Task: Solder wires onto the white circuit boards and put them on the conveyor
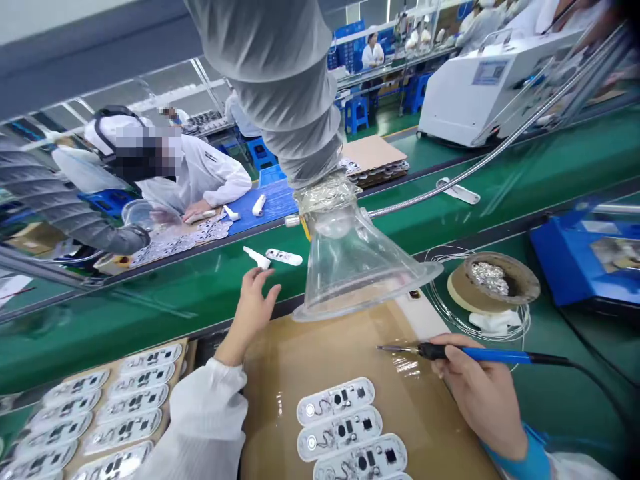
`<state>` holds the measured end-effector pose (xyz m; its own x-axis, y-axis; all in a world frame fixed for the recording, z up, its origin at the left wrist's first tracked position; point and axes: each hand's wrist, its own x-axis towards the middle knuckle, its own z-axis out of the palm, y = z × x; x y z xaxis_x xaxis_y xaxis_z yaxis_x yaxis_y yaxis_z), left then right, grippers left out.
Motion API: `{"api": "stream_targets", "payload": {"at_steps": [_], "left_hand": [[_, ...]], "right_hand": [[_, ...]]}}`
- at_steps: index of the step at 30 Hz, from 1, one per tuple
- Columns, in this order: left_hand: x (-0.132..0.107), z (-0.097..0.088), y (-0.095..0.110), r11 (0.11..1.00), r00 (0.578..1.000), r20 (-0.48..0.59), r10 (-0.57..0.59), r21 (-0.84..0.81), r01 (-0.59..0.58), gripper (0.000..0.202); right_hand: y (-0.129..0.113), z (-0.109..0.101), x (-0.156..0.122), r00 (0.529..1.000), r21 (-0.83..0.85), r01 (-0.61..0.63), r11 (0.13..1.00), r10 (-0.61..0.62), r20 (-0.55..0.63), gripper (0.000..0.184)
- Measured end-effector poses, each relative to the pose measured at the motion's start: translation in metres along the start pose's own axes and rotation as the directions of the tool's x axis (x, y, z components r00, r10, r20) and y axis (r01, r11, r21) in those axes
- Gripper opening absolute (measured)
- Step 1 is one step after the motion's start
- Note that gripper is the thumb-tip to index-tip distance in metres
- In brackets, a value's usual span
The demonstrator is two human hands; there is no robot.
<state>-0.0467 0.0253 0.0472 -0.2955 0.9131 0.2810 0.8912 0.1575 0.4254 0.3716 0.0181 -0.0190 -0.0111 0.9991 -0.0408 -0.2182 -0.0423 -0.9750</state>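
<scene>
My right hand grips a blue soldering iron, its metal tip pointing left above the brown work board. My left hand reaches out to the green belt with its fingers apart. Its fingertips are at a white handle-shaped part; I cannot tell whether they touch. Beside that part lies a white oval piece with a circuit board. Several white oval housings with circuit boards lie in a column on the work board, below the iron's tip.
A clear fume hood on a grey duct hangs over the board. To the right stand a solder wire spool and a blue device. More housings fill a tray at left. A co-worker sits across the belt.
</scene>
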Motion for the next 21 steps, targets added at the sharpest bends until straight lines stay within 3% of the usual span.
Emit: {"api": "stream_targets", "payload": {"at_steps": [2,5,7,12,21], "left_hand": [[-0.016,0.008,0.018,0.997,0.992,0.107,0.071,-0.045,-0.067,0.03],[-0.042,0.015,0.048,0.978,0.935,0.293,0.2,-0.109,-0.175,0.027],[-0.054,0.016,0.061,0.972,0.903,0.36,0.233,-0.103,-0.21,0.029],[-0.066,0.016,0.069,0.984,0.9,0.401,0.173,-0.04,-0.172,0.031],[-0.056,0.032,0.09,0.945,0.857,0.399,0.326,-0.1,-0.313,0.028]], "right_hand": [[-0.001,0.0,0.0,1.0,0.031,0.006,0.999,-0.006,-0.009,0.021],[-0.001,-0.001,0.0,1.0,0.096,0.003,0.995,-0.001,-0.02,0.017],[-0.001,0.0,0.0,1.0,0.118,-0.008,0.993,0.011,-0.024,0.015],[-0.002,0.004,0.001,0.999,0.146,0.005,0.989,0.0,-0.035,0.015],[-0.005,0.003,0.013,0.965,0.105,0.156,0.982,-0.129,-0.227,0.021]]}}
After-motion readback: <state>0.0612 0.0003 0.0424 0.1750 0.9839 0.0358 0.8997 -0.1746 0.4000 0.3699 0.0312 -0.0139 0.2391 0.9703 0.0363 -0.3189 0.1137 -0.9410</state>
